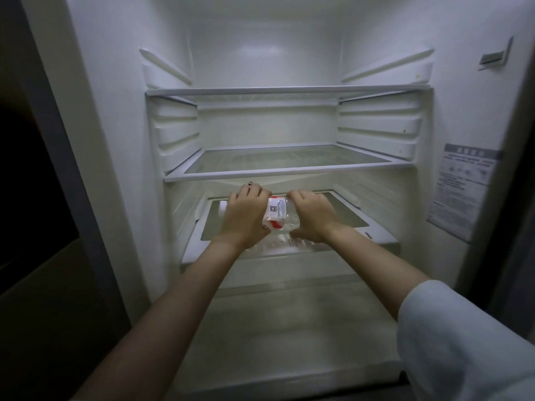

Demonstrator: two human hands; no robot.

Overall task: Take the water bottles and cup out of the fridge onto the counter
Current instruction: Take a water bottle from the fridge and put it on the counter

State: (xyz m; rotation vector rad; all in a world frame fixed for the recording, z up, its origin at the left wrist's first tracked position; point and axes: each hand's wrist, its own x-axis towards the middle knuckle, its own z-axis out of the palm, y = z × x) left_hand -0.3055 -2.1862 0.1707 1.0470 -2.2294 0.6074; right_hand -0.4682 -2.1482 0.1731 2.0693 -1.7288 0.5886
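Bottle: I see one clear water bottle [278, 216] with a red and white label, lying on its side across the lowest glass shelf [351, 215] of the fridge [115, 140], held between my two hands.
Bottle place: low in the cabinet, about the middle of that shelf from left to right, near its front edge; the cap end points left and is hidden behind my left hand.
Left hand: my left hand [246, 215] wraps over the bottle's left part, fingers curled round it, a dark-painted thumbnail showing at the top.
Right hand: my right hand [314, 217] grips the bottle's right, clear end, fingers curled over the top and thumb underneath.
Arms: both forearms reach in from the near edge; the right one comes out of a pale sleeve [463, 342] at the near right.
Other shelves: a glass shelf [289, 163] sits just above my hands, and another shelf [289, 90] higher and farther up.
Fridge wall: a printed sticker [460, 192] is on the right inner wall; its text is too small for me to read.
Left side: dark, I cannot make out what is there.
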